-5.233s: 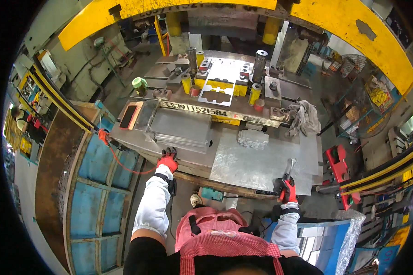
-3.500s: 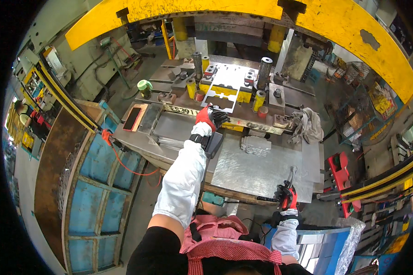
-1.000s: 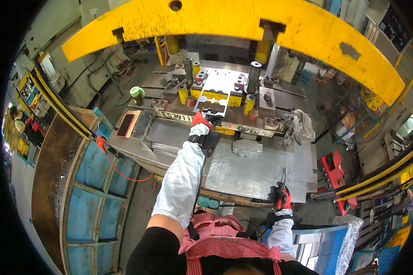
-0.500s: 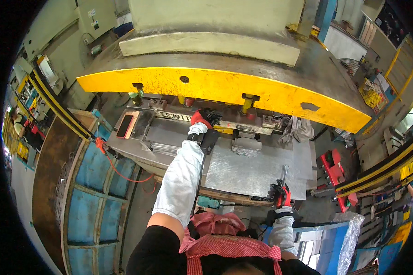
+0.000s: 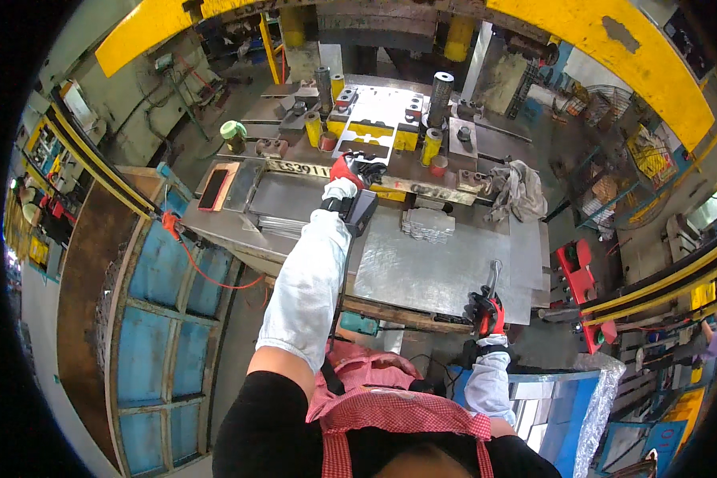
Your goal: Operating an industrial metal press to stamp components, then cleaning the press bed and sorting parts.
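Note:
My left hand (image 5: 357, 170), in a red and black glove, reaches to the front edge of the press die with its fingers stretched out to the right. Just beyond it, a shiny cut-out metal sheet (image 5: 381, 111) lies across the die. A black device (image 5: 362, 212) sits at my left wrist. My right hand (image 5: 486, 313), gloved alike, is closed around a slim metal tool (image 5: 495, 276) whose tip points away from me over a bare metal plate (image 5: 422, 271). What kind of tool it is, I cannot make out.
Flat metal sheets (image 5: 283, 195) are stacked left, small cut pieces (image 5: 429, 225) near the middle. A phone (image 5: 213, 190) lies far left, a grey rag (image 5: 519, 191) right. Guide posts (image 5: 440, 99) rise from the die below the yellow press beam (image 5: 605, 48). A red control stand (image 5: 577, 279) stands right.
The yellow press beam has risen, uncovering the die and the cut-out sheet on it. My left hand stays by the die's front edge; my right hand still grips the tool.

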A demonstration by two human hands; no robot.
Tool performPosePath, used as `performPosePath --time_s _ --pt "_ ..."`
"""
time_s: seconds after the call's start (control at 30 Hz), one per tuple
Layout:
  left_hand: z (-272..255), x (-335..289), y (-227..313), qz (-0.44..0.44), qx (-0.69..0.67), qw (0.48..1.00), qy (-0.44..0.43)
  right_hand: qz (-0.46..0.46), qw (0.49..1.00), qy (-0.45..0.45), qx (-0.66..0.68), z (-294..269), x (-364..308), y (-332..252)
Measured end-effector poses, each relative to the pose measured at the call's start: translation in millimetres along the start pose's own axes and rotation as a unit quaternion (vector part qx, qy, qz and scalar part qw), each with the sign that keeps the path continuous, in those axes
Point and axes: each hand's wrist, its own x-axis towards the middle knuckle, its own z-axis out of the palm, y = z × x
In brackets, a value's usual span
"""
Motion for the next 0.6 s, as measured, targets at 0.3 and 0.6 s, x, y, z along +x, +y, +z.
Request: performPosePath --time_s 0.3,0.6 --pt "8.9 -5.7 28.6 -0.203 -0.738 0.643 0.019 -0.071 0.997 0.013 -0.034 -8.2 5.9 15.5" --pt "-19.3 -30.9 74.3 -0.379 -0.759 0.507 0.153 -0.261 0.896 -0.202 -0.297 222.6 22.5 -87.9"
